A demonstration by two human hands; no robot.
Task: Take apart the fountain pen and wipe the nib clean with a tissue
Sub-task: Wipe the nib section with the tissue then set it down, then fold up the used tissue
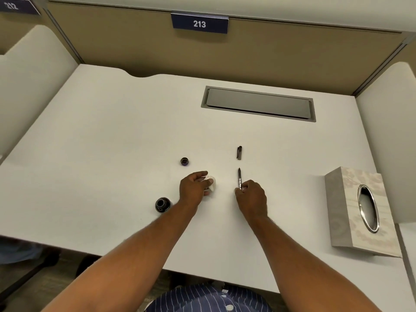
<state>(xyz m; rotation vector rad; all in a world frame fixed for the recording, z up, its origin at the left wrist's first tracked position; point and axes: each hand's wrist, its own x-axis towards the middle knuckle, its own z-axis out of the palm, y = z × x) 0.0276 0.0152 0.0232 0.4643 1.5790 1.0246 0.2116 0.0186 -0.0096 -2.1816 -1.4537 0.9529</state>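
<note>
Head view: left hand (pixel 195 188) clutches a crumpled tissue (pixel 211 184) on the counter (pixel 112 136); right hand (pixel 251 198) pinches the uncapped pen (pixel 240 178), nib pointing far, cap (pixel 239 152) beyond. Best wiped by steadying the barrel and drawing tissue gently along the nib.

Pen cap (pixel 239 152) behind pen (pixel 240 178); ink bottle (pixel 162 204) left; tissue box (pixel 360 212) far right on desk (pixel 112 131)
</note>
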